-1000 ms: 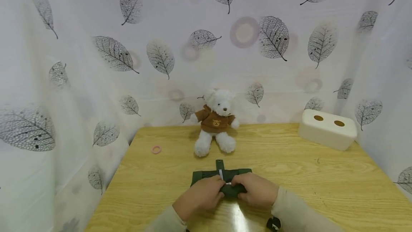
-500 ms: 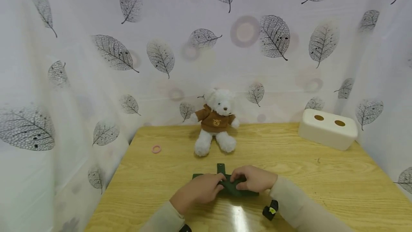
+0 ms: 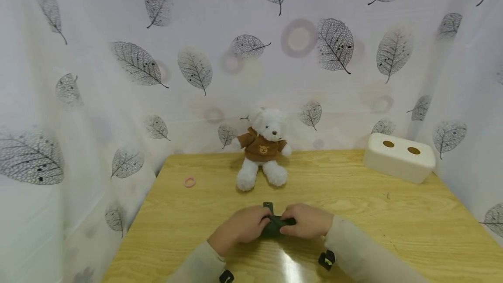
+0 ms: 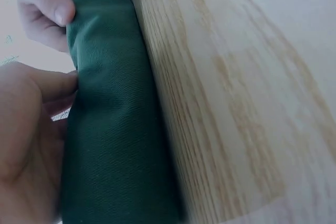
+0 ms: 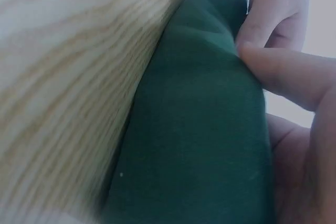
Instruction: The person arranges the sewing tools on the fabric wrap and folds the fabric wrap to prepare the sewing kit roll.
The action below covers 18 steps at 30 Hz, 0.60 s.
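Note:
A dark green fabric bundle (image 3: 271, 230), rolled into a thick, narrow shape, lies on the wooden table. From its far side sticks a short strap (image 3: 268, 206) with a small round snap at the tip. My left hand (image 3: 243, 225) pinches the bundle's upper edge left of the middle, and my right hand (image 3: 310, 221) pinches it to the right. In the left wrist view, thumb and fingers press into the green cloth (image 4: 113, 103). The right wrist view shows the same smooth cloth (image 5: 199, 108) with creases near both thumbs. My hands hide the bundle's ends in the head view.
A white teddy bear (image 3: 262, 150) in a brown hoodie sits behind the bundle. At the far left lies a pink ring (image 3: 190, 181). A cream box (image 3: 398, 163) with two round holes stands at the back right. Leaf-print curtains (image 3: 220, 77) enclose the table (image 3: 346, 187).
The green fabric has been rolled over away from me; the white strips seen on it earlier are now covered. Both hands stay on it, and the right has shifted its grip slightly.

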Each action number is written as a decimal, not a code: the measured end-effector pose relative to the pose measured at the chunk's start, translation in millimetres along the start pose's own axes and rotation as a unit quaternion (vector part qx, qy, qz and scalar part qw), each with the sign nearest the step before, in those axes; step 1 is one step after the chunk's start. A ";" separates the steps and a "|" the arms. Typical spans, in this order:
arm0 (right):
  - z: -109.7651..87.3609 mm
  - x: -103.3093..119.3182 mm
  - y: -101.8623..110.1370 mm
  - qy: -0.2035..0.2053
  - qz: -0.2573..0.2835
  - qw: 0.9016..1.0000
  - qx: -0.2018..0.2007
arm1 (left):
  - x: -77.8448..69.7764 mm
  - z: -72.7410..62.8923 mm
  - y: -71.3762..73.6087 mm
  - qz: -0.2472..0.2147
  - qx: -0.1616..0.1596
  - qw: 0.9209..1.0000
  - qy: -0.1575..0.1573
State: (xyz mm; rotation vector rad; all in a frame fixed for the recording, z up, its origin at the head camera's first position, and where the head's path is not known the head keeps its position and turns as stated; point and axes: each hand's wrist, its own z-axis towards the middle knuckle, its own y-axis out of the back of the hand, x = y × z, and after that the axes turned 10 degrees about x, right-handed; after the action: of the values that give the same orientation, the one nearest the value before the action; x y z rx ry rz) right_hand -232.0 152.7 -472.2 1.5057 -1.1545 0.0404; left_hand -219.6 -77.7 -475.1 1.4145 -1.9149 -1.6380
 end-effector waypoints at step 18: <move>16.5 0.6 12.1 -0.115 0.010 0.992 0.051 | 4.9 4.2 -7.3 0.046 0.004 0.999 -0.007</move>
State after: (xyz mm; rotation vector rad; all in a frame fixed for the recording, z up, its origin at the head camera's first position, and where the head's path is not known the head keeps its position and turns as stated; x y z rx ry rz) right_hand -248.8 141.7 -468.3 1.6200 -1.3688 -0.0632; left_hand -221.4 -78.2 -484.7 1.3010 -1.9656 -1.6051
